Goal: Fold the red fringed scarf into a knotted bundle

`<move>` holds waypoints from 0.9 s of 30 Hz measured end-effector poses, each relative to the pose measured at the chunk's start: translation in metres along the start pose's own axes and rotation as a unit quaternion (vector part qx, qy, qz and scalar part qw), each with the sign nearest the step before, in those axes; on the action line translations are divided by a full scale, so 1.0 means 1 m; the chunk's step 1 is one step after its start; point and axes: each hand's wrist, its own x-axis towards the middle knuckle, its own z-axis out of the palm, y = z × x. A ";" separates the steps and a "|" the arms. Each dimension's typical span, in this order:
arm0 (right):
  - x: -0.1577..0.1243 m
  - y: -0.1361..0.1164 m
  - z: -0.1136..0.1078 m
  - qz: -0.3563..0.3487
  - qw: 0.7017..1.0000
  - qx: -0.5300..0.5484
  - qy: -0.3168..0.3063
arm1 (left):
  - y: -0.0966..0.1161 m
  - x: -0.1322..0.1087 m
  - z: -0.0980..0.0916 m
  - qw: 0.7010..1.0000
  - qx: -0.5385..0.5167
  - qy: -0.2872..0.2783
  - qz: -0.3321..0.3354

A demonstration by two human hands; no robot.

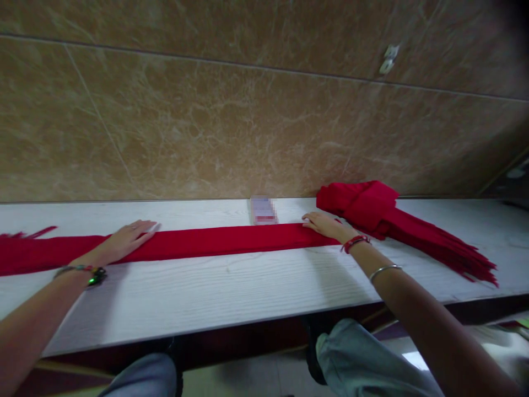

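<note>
A long red scarf (223, 241) lies flat in a narrow folded strip, running off past the left edge, with fringe showing there. My left hand (131, 238) rests on its left part, fingers stretched out and thumb apart. Over the strip's right end lies my right hand (324, 225), its fingers extended across the upper edge and holding nothing I can see. Just right of that hand is another bunch of red fringed fabric (359, 207), folded in a loose heap with its fringe trailing to the right.
Both lie on a white wood-grain table (215, 292) set against a brown marbled wall (215, 121). A small blurred flat item (263, 210) sits by the wall between my hands. The table's front edge runs above my knees.
</note>
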 end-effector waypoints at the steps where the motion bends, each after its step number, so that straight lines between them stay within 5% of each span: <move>1: -0.001 -0.001 0.004 0.008 1.000 -0.001 0.010 | -0.013 -0.002 0.000 1.000 0.017 -0.005 -0.002; 4: -0.006 -0.003 0.013 0.036 0.999 0.001 0.040 | -0.037 -0.002 0.000 0.998 0.065 -0.005 0.021; 6: -0.009 -0.003 0.016 0.038 0.998 0.005 0.059 | -0.025 0.005 -0.002 0.996 0.081 0.006 0.041; 8: -0.010 -0.005 0.014 0.025 0.997 0.002 0.072 | 0.016 0.017 -0.006 0.995 0.070 0.024 0.062; 14: -0.013 -0.034 -0.013 -0.086 0.991 0.069 0.077 | 0.204 0.042 -0.013 0.968 -0.019 -0.004 0.251; 17: -0.020 -0.053 -0.026 -0.151 0.983 0.100 0.014 | 0.256 0.047 -0.011 0.954 -0.021 -0.006 0.299; 27: -0.056 -0.043 -0.021 -0.136 0.990 -0.036 0.023 | 0.286 0.064 -0.017 0.934 0.056 0.083 0.344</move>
